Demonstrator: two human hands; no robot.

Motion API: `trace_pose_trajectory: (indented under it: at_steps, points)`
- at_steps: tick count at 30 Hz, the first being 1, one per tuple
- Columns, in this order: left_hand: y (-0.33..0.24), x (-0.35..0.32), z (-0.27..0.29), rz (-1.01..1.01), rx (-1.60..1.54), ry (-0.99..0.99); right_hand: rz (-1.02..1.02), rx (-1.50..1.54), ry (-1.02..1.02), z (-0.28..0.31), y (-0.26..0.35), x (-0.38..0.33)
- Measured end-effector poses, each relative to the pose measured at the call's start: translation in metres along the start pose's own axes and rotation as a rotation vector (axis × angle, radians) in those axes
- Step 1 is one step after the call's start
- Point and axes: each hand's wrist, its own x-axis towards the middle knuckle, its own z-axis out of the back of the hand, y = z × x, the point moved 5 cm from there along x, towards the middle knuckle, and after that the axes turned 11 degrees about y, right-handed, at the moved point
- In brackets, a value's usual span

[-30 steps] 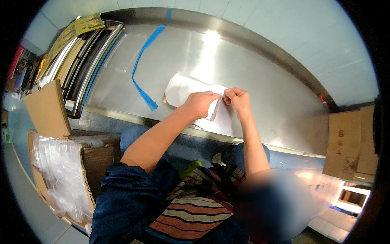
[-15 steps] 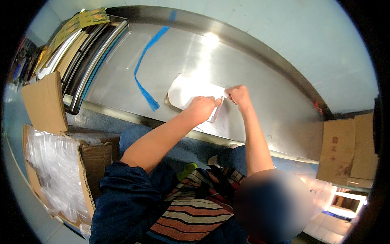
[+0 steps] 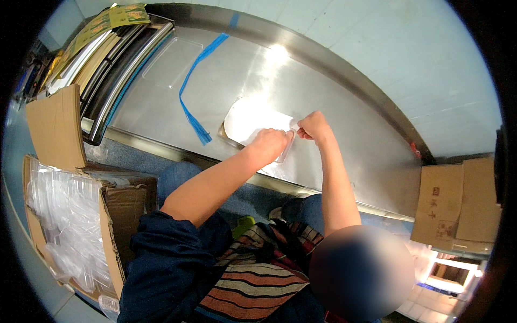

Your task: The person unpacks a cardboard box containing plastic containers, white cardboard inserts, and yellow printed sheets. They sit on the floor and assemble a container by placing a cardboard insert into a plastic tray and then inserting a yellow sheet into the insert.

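Both hands pinch the near-right edge of a white sheet (image 3: pixel 253 118) on the steel tabletop (image 3: pixel 344 134): left hand (image 3: pixel 269 144), right hand (image 3: pixel 312 126). Sheet extends toward 10 o'clock; left hand overlaps it more.

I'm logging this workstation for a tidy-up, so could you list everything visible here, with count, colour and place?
Steel table: one, silver, centre.
White sheet: one, on the table by the hands.
Blue strip: one, lying on the table, left of the sheet.
Clear lid: one, transparent, far left of the table.
Stacked trays: several, metal and yellowish, upper left.
Open carton of clear plastic containers: one, brown, lower left.
Cardboard boxes: two, brown, right.
Left hand: on the sheet's edge.
Right hand: pinching the same edge.
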Motion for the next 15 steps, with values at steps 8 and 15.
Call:
trace_pose_trajectory:
  at_steps: [8, 15]
  points:
    - [-0.001, -0.002, 0.008, 0.027, -0.038, 0.105, -0.105, 0.180, -0.054, 0.004, 0.005, -0.009]
    - [-0.008, 0.003, -0.003, -0.075, 0.009, 0.030, -0.008, -0.686, -0.070, -0.010, 0.012, -0.016]
